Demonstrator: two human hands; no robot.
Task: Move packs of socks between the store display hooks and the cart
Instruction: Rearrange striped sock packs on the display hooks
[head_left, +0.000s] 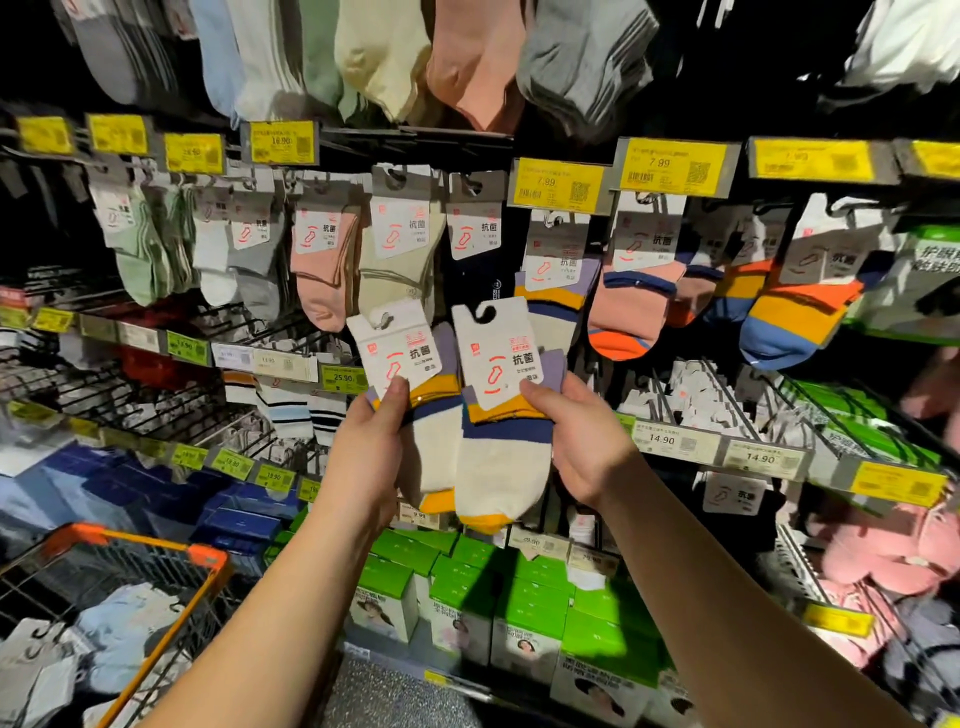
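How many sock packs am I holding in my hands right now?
2. One striped sock pack is gripped by the left hand; the other striped pack is gripped by the right hand, side by side before the display. Another could be hidden behind them.

Two bare forearms reach into view from the bottom edge; no sleeve, cuff or glove shows on either; the left hand (363, 452) and the right hand (582, 441) carry no ring, watch or band on the parts that show; the nails that can be seen on the thumbs are short and plain.
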